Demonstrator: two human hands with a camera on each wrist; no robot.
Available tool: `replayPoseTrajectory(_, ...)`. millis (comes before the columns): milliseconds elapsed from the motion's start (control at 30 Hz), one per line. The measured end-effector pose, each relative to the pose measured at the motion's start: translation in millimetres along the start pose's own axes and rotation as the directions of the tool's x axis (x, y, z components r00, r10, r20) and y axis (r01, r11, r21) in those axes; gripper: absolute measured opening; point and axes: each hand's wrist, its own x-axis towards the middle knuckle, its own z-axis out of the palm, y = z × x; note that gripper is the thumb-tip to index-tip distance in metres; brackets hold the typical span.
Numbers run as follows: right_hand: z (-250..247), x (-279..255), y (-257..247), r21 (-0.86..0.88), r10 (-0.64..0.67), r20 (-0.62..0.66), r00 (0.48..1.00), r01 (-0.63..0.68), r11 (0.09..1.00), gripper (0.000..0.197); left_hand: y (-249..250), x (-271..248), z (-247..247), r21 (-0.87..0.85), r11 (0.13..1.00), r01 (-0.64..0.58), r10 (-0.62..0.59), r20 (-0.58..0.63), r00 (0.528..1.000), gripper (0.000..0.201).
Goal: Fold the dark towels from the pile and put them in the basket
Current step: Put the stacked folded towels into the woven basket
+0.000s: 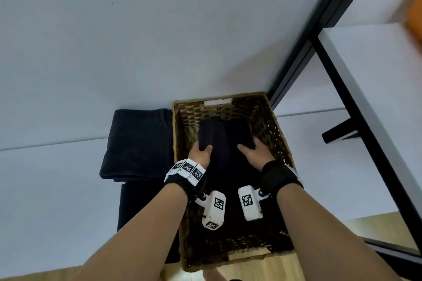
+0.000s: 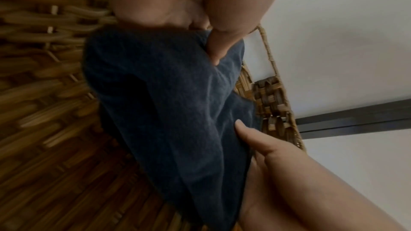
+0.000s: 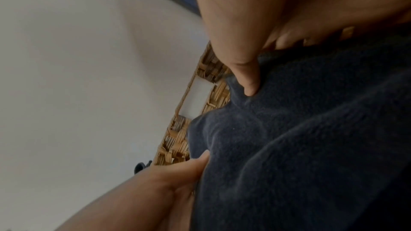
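A folded dark blue towel (image 1: 222,141) hangs inside the woven wicker basket (image 1: 272,125), held between both hands. My left hand (image 1: 201,153) grips its left edge, thumb on top and fingers hidden underneath. On the right edge my right hand (image 1: 255,151) grips the same way. In the left wrist view the towel (image 2: 169,104) sags above the basket floor (image 2: 44,147), with the left thumb (image 2: 219,48) pressed into it. The right wrist view shows the towel (image 3: 300,138) under the right thumb (image 3: 246,76). More dark towels (image 1: 137,143) lie stacked left of the basket.
The basket stands on a white table (image 1: 68,178) near its front edge. A black table leg and frame (image 1: 303,41) run behind the basket on the right. A second white table (image 1: 376,70) with a black frame stands at the right. Wood floor (image 1: 376,221) shows below.
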Motion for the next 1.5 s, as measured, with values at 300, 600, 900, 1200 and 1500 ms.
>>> replayPoseTrajectory(300, 10, 25, 30, -0.111, 0.250, -0.005, 0.968, -0.249, 0.962, 0.058, -14, 19, 24, 0.194, 0.937, 0.290, -0.277, -0.092, 0.956, 0.048)
replayPoseTrajectory(600, 13, 36, 41, 0.049, 0.219, 0.005, 0.976, -0.219, 0.974, 0.060, -21, 37, 24, -0.114, 0.917, 0.382, -0.383, 0.020, 0.924, 0.046)
replayPoseTrajectory(900, -6, -19, -10, -0.213, 0.120, -0.067, 0.990, -0.132, 0.968, 0.051, 9, -20, 2, 0.082, 0.951, 0.298, -0.303, 0.053, 0.952, 0.036)
replayPoseTrajectory(1200, 87, -128, -93, -0.139, -0.373, 0.074, 0.925, 0.380, 0.915, 0.011, 10, -116, -136, 0.155, 0.974, -0.163, 0.145, 0.121, 0.982, 0.020)
replayPoseTrajectory(1500, 201, -164, -44, -0.166, -0.189, 0.086, 0.978, 0.201, 0.966, 0.020, -131, -85, -211, 0.526, 0.820, 0.226, -0.177, -0.142, 0.974, 0.059)
